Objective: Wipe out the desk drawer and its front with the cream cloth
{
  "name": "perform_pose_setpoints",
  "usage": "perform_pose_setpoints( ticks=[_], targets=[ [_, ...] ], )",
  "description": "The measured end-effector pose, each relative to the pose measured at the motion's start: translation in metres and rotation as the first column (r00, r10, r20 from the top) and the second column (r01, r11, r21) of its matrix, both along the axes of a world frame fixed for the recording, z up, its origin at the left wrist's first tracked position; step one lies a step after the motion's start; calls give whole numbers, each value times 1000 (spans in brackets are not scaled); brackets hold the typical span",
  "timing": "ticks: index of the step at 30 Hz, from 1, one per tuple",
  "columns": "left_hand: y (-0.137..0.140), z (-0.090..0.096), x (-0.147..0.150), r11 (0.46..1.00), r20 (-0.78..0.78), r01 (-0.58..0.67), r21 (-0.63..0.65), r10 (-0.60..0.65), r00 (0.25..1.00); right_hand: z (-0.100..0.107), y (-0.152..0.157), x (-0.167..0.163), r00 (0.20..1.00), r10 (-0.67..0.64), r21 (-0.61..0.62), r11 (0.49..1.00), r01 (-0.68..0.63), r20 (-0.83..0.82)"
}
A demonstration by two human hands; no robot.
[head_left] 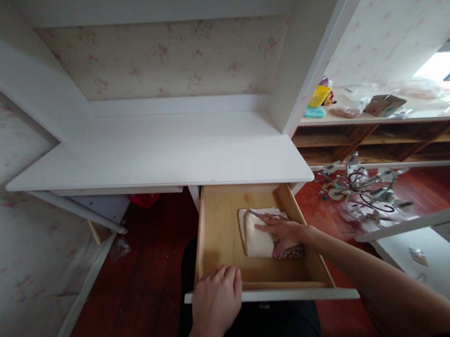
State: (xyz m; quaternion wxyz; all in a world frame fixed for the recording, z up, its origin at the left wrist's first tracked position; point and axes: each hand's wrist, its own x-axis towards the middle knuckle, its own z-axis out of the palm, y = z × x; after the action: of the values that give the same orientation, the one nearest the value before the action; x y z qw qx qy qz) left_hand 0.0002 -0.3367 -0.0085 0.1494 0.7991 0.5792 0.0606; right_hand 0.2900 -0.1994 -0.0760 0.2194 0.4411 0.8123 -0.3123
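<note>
A wooden drawer (223,227) with a white front is pulled out from under the white desk (190,148). My left hand (218,298) is closed over the top edge of the drawer front, near its left end. Inside the drawer, toward the right side, lies a folded cream cloth (257,243) with a patterned brown part along its right and lower edges. My right hand (283,232) rests on this cloth with the fingers spread and stretched out. Part of the cloth is hidden under that hand.
A chandelier (372,188) lies on the red wooden floor (147,268) to the right. Behind it, a low shelf unit (388,119) holds bags and an open cardboard box (383,105). White furniture (431,254) stands at the lower right. Flowered wallpaper (11,239) covers the left wall.
</note>
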Motion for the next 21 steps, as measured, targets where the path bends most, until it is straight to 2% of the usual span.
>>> perform_pose_setpoints(
  ticks=[4, 8, 12, 19, 21],
  targets=[
    [0, 1, 1, 1000, -9, -12, 21, 12, 1000, 11, -21, 10, 995, 17, -72, 997, -25, -102],
    [0, -2, 1, 998, -6, -6, 55, 6, 1000, 18, -40, 10, 992, 9, -55, 998, -16, -125],
    [-1, -5, 1, 998, -5, -4, 69, 4, 1000, 11, -46, 0, 993, 52, 8, 999, -51, -109],
    [-2, -10, 0, 996, 17, -6, 89, 4, 1000, -6, -34, -33, 978, 161, 84, 985, -151, -132],
    [-2, -11, -1, 995, 22, -7, 99, 5, 1000, -9, -29, -49, 976, 145, 140, 983, -122, -165]
  ],
)
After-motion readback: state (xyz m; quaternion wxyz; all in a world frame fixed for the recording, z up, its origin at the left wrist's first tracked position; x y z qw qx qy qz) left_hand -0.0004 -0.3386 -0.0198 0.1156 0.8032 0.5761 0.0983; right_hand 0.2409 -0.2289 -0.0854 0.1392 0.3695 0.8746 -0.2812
